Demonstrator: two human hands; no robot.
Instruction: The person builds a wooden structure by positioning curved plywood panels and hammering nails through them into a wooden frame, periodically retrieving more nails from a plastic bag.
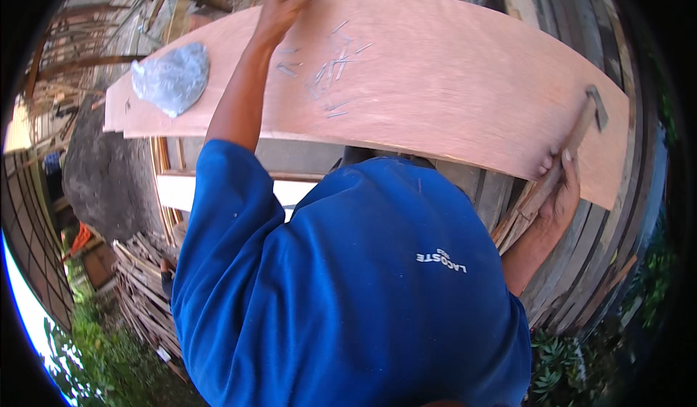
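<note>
My left hand (284, 11) is at the far edge of a long sheet of plywood (443, 66), thumb and fingers pinched together. A small dark bit shows at the fingertips, too small to name. Loose nails (334, 69) lie scattered on the board just this side of that hand. In my right hand (563, 189), near the right end of the board, is a wooden-handled hammer (597, 108). Its metal head is raised toward the far right corner, and the fingers wrap round the handle.
A crumpled clear plastic bag (171, 79) sits on the board's left end. Stacked planks (581, 262) lie under and beyond the right end. A dark mound (109, 182) and a pile of thin sticks (145, 283) are at the left. Green plants (573, 371) grow at the lower right.
</note>
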